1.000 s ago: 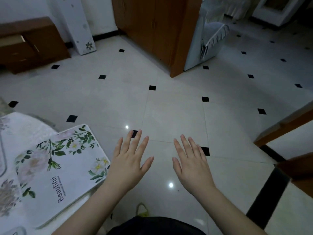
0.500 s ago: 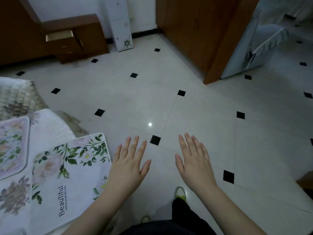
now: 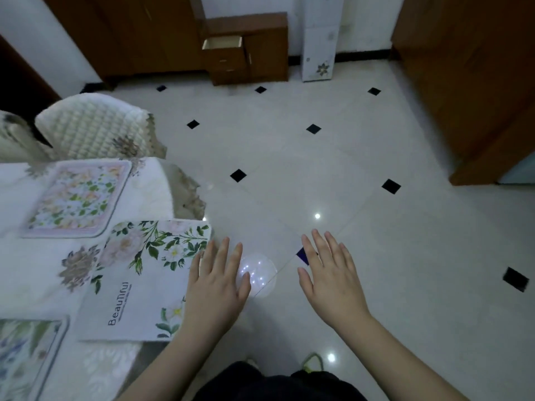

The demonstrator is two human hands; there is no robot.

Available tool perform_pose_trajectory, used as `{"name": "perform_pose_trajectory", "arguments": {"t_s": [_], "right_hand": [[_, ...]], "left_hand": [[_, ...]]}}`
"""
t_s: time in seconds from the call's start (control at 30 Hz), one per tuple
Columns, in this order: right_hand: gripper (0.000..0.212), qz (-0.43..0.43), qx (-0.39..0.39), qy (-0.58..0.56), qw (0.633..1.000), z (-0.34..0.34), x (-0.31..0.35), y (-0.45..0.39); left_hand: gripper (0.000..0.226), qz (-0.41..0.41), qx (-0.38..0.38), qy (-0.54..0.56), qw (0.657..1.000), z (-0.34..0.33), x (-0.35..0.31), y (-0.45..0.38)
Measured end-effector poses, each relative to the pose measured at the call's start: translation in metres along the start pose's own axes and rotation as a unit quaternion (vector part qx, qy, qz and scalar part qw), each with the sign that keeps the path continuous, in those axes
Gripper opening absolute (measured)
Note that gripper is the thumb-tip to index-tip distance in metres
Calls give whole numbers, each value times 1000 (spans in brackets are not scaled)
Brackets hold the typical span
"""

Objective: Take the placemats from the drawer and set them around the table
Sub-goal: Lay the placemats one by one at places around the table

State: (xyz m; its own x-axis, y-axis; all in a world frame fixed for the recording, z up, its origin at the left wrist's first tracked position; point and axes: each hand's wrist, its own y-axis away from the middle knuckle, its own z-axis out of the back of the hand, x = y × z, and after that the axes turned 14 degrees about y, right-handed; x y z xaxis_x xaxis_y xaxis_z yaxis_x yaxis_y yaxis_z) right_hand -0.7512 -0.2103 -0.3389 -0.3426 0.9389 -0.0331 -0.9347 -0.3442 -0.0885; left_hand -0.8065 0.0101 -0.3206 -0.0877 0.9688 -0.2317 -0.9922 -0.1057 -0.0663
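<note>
Right now both my hands are empty: my left hand (image 3: 215, 280) and right hand (image 3: 328, 277) are held out flat in front of me, palms down, fingers straight and a little spread, gripping nothing. They float above the tiled floor (image 3: 289, 169), beside the table edge rather than over it.

What my next move turns on, as I judge it, is the open drawer (image 3: 222, 43) — it lies straight ahead and well apart from me, across the floor against the far wall, in a low brown cabinet (image 3: 260, 53). Its top drawer is pulled out towards me; I cannot tell from here whether anything is left inside. Neither hand is really nearer; it sits roughly between their lines, slightly on my left-hand side.

The placemats already out lie on my left, on the table (image 3: 23, 270) with its white patterned cloth. I count three in view:
- the leafy mat printed "Beautiful" (image 3: 139, 279), nearest me, its right edge just under or beside my left fingers — touching or not, I cannot say; its long axis runs away from me, tilted a bit to the right, and one corner overhangs the table edge;
- a pastel floral mat (image 3: 76, 198) beyond it, near but not overlapping;
- a bluish mat (image 3: 26, 354) at my lower left, only partly in frame.

One quilted chair back (image 3: 92, 125) stands at the far side of the table. Two hands, one open drawer, three mats.
</note>
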Motion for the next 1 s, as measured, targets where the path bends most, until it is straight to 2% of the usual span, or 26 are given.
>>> {"name": "perform_pose_trajectory", "arguments": {"t_s": [0.37,0.63,1.0], "right_hand": [[59,186,-11,8,982,-10,62,-91],[60,282,5,43,958,-16,124,-147],[60,397,3,28,917,-21,215,-203]], "left_hand": [[57,136,-55,7,989,-4,63,5],[62,291,-27,21,956,-14,128,6],[63,378,-38,18,925,-7,176,9]]}}
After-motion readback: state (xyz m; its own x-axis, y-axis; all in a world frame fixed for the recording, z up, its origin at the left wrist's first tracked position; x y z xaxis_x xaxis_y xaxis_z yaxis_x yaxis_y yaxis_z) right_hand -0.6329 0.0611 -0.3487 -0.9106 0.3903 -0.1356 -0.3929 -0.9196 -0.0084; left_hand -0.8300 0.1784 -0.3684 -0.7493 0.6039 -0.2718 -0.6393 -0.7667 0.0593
